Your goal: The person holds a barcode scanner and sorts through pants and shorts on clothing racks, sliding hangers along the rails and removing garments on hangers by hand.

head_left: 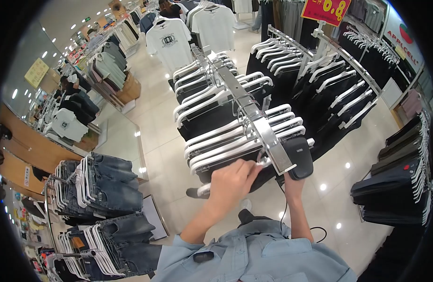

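Observation:
My left hand [231, 184] is closed, its fingertips pinched on the hook of a white hanger [204, 189] near the front end of the metal rail [247, 103]. Black garments [204, 176] hang from the white hangers [226, 149] along this rail. To the right of the rail's end, my right hand [293, 185] is mostly hidden behind a black device [298, 158] with a cable hanging below it. Its fingers do not show.
Denim shorts [115, 188] hang on a rack at the left. White T-shirts [168, 42] stand beyond the rail. Curved rails with black clothes [310, 89] are at the right, below a red price sign [325, 10]. Dark trousers [390, 188] hang farther right.

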A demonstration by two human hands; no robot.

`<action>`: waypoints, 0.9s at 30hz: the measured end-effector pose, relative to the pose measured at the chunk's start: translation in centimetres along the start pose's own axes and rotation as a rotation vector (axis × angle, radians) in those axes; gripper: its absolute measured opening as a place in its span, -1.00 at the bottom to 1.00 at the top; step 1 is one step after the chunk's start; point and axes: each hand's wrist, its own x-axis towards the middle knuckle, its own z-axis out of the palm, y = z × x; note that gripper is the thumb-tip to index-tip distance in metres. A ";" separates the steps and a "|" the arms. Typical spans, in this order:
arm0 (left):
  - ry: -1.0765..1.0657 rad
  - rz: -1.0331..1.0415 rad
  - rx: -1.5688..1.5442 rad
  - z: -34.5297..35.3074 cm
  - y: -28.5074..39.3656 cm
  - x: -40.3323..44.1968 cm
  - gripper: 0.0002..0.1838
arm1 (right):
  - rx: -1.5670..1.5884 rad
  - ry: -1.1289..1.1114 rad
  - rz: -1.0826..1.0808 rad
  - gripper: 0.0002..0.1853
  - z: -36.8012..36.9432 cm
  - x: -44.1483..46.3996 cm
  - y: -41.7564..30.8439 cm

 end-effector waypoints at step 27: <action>-0.034 -0.137 -0.029 -0.1 -1.1 1.9 -0.64 | 0.030 -0.170 0.052 -0.73 -3.1 -3.0 -1.9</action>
